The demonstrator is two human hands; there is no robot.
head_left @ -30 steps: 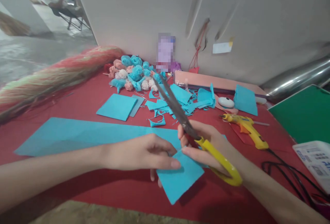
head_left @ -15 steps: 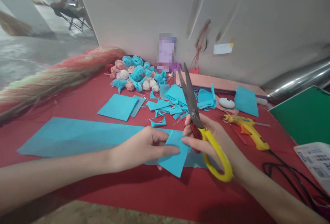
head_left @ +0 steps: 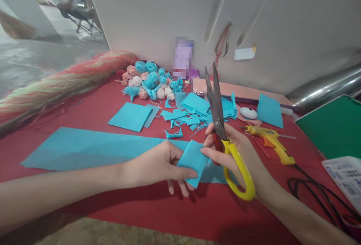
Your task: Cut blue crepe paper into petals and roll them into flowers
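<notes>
My left hand pinches a small folded piece of blue crepe paper between thumb and fingers. My right hand grips yellow-handled scissors, whose blades point up and stand slightly apart. The right thumb also touches the upper right edge of the folded piece. Beneath the hands, a long blue paper strip lies across the red table. Behind them are scattered blue paper scraps and a folded blue square.
Blue, pink and white paper flowers are heaped at the back left. To the right lie a yellow glue gun with a black cord, a white oval object and a green board. A straw broom lies along the left edge.
The folded piece has turned and looks smaller in the left hand, whose lower fingers now show beneath it. The scissors have tipped slightly to the right and more upright.
</notes>
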